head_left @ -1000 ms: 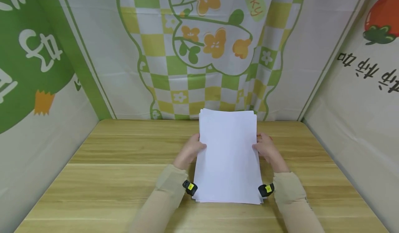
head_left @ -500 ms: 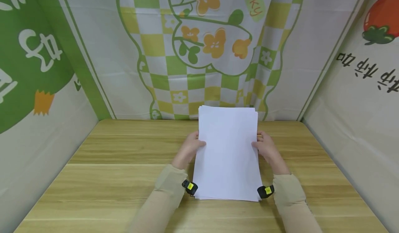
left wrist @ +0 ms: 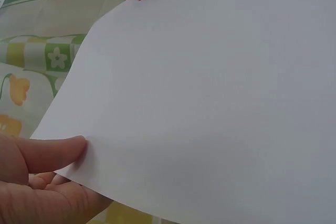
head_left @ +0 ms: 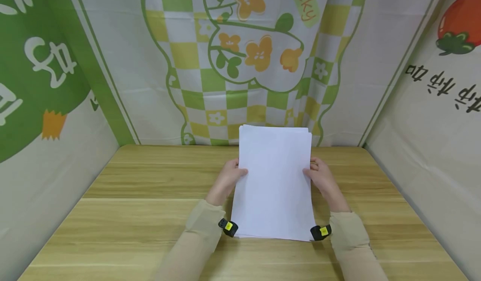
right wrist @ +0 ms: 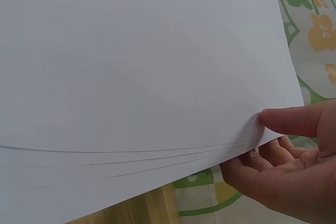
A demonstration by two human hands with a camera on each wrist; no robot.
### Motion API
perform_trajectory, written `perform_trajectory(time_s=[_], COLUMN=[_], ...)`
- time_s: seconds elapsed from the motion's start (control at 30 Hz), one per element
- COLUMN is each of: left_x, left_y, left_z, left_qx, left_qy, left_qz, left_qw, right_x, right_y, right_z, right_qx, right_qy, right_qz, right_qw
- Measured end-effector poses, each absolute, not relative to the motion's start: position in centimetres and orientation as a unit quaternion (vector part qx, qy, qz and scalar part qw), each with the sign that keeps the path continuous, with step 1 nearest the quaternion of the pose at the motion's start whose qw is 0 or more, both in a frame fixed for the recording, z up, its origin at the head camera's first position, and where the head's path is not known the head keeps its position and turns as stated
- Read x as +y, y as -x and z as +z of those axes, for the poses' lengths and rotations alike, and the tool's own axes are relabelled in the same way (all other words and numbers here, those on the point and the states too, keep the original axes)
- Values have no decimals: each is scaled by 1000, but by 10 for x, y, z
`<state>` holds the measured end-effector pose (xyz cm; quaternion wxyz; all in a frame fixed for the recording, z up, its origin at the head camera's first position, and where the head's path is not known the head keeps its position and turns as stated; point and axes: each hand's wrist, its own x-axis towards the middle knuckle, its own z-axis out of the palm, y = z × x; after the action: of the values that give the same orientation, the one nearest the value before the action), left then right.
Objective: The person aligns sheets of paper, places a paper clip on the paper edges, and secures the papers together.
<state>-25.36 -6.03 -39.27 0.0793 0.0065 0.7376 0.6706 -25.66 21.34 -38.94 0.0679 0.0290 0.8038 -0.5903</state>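
Observation:
A small stack of white paper sheets (head_left: 274, 181) is held upright-tilted in front of me, its top leaning toward the back curtain. My left hand (head_left: 227, 178) pinches the left edge, thumb on the front face and fingers behind. On the opposite edge my right hand (head_left: 321, 178) grips in the same way. The right wrist view shows several sheet edges of the paper (right wrist: 131, 161) slightly fanned beside the right thumb. In the left wrist view the face of the paper (left wrist: 199, 87) is blank, with the left thumb pressing near a corner.
The wooden table (head_left: 131, 222) extends on both sides below the paper. A patterned curtain (head_left: 210, 84) hangs right behind the table's back edge. Printed cloth walls stand at the left (head_left: 41, 105) and right (head_left: 424, 139). A small black wrist camera sits on each sleeve.
Both hands have raised the stack slightly, so its top edge sits higher against the curtain. Its bottom edge has also shifted up a little, and the lower corners look more even.

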Motion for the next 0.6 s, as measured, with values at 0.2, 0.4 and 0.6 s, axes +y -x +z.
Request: perform_trajectory(time_s=[0.2, 0.4, 0.6], left_x=[-61, -62, -61], left_y=[255, 255, 255], left_z=[-392, -391, -387], left_qx=[730, 725, 725], left_qy=[-12, -9, -2], left_qz=[679, 685, 686], left_qw=[75, 71, 52], right_x=[213, 212, 211], right_y=[256, 255, 254], right_z=[-388, -390, -390], right_qx=[785, 785, 791], right_qy=[-32, -33, -31], right_qz=[-615, -613, -606], right_qw=[76, 81, 81])
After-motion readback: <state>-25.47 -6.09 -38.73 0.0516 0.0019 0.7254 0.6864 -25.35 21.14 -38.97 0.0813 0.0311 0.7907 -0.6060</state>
